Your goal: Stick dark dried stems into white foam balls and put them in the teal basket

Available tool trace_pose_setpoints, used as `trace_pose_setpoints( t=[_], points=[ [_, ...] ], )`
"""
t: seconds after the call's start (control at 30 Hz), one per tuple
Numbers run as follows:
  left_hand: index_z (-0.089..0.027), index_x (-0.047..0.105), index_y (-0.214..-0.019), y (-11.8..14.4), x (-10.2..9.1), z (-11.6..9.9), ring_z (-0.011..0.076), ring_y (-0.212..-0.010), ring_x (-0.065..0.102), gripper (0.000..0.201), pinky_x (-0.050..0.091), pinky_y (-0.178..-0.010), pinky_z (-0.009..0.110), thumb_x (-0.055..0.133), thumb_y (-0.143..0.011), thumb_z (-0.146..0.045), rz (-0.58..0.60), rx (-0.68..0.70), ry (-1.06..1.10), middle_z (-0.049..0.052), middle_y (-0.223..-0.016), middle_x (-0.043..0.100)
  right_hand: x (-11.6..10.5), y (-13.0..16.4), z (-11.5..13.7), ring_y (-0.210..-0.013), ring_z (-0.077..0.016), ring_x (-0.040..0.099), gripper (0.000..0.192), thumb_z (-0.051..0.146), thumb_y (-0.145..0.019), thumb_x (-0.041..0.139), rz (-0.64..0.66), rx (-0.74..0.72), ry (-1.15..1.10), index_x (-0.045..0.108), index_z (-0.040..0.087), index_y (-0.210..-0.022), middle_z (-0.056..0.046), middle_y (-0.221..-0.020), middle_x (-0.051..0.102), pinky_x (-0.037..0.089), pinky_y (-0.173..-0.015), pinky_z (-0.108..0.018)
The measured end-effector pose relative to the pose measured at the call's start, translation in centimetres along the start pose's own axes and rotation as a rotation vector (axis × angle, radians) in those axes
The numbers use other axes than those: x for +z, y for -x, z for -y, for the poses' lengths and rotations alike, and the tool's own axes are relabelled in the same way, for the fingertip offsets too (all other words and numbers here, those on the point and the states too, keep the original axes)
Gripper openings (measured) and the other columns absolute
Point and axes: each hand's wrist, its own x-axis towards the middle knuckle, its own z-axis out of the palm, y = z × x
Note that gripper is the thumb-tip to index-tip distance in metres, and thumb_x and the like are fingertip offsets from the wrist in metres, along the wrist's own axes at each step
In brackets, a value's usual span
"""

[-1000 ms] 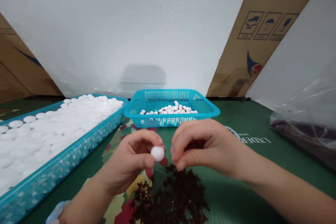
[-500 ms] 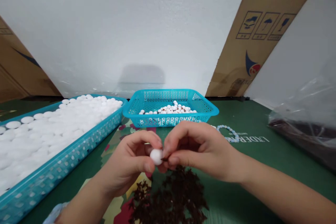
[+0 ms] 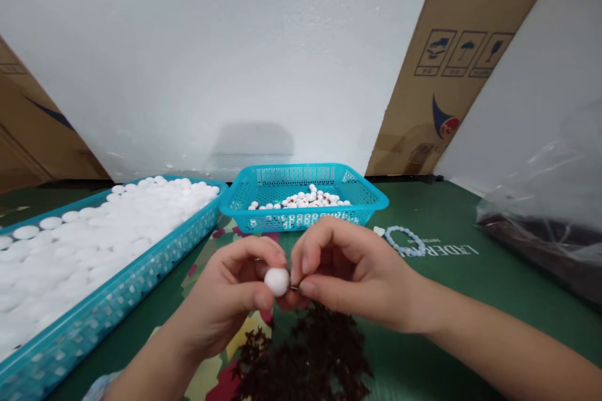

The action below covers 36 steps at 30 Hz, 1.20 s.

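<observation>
Between the thumb and fingers of my left hand [image 3: 235, 291] is a small white ball [image 3: 277, 282], smooth and foam-like. My right hand [image 3: 352, 276] pinches a small dark brown piece [image 3: 294, 288] close to the ball's right side; the fingers hide most of it. Whether the piece touches the ball I cannot tell. Below both hands lies a heap of dark brown, star-shaped pieces [image 3: 320, 357], partly blurred.
A blue tray [image 3: 155, 272] full of white balls stands at the left. Behind my hands, a blue basket [image 3: 376, 200] holds white balls with brown bits. A bead bracelet [image 3: 405, 252] lies to the right, near a clear plastic bag [image 3: 540, 219] with dark contents. Cardboard [image 3: 423, 106] stands behind.
The view has shifted slightly. My hands keep nearly the same pose, with the ball and brown piece still close together; a little more of the ball's right side shows.
</observation>
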Motion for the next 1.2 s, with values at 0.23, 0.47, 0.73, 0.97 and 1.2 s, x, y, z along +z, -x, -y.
trace_pose_setpoints(
  t=[0.23, 0.47, 0.73, 0.97, 1.2],
  points=[
    [-0.024, 0.059, -0.054, 0.2, 0.0, -0.2, 0.0084, -0.045, 0.051, 0.016, 0.039, -0.035, 0.013, 0.068, -0.040, -0.027, -0.006, -0.006, -0.011, -0.005, -0.053, 0.053, 0.2, 0.0, -0.1, -0.054, -0.0052, 0.047, 0.013, 0.005, -0.064, 0.045, -0.004, -0.002, -0.045, 0.038, 0.016, -0.067, 0.002, -0.064, 0.045, 0.041, -0.051, -0.018],
    [-0.024, 0.060, -0.055, 0.3, 0.1, -0.1, 0.0073, -0.044, 0.051, 0.016, 0.039, -0.038, 0.013, 0.067, -0.041, -0.028, 0.028, -0.008, -0.021, -0.006, -0.051, 0.054, 0.3, 0.2, -0.1, -0.054, -0.0029, 0.049, 0.013, 0.004, -0.064, 0.045, -0.010, -0.007, -0.072, 0.040, 0.015, -0.069, 0.002, -0.067, 0.045, 0.041, -0.052, -0.014],
    [-0.023, 0.060, -0.056, 0.3, 0.0, -0.3, 0.0081, -0.045, 0.051, 0.013, 0.041, -0.039, 0.014, 0.066, -0.045, -0.026, 0.028, -0.001, -0.060, -0.005, -0.052, 0.054, 0.3, 0.2, -0.1, -0.053, -0.0041, 0.048, 0.012, 0.005, -0.064, 0.045, -0.032, 0.004, -0.027, 0.040, 0.016, -0.068, 0.002, -0.065, 0.045, 0.041, -0.051, -0.016],
    [-0.021, 0.061, -0.056, 0.1, -0.1, -0.2, 0.0092, -0.046, 0.053, 0.009, 0.042, -0.039, 0.015, 0.064, -0.048, -0.025, 0.032, 0.028, -0.103, -0.004, -0.053, 0.053, 0.3, 0.1, 0.0, -0.051, -0.0048, 0.046, 0.012, 0.004, -0.067, 0.042, -0.017, -0.040, 0.067, 0.039, 0.015, -0.070, 0.002, -0.062, 0.045, 0.039, -0.049, -0.016],
    [-0.021, 0.060, -0.055, 0.0, 0.4, 0.0, 0.0093, -0.041, 0.053, 0.008, 0.042, -0.038, 0.016, 0.064, -0.048, -0.023, -0.013, 0.022, -0.123, -0.005, -0.052, 0.051, 0.1, 0.2, 0.9, -0.048, -0.0039, 0.046, 0.020, -0.005, -0.065, 0.037, -0.037, -0.062, 0.342, 0.035, 0.015, -0.063, 0.003, -0.055, 0.044, 0.039, -0.045, -0.011]
  ],
)
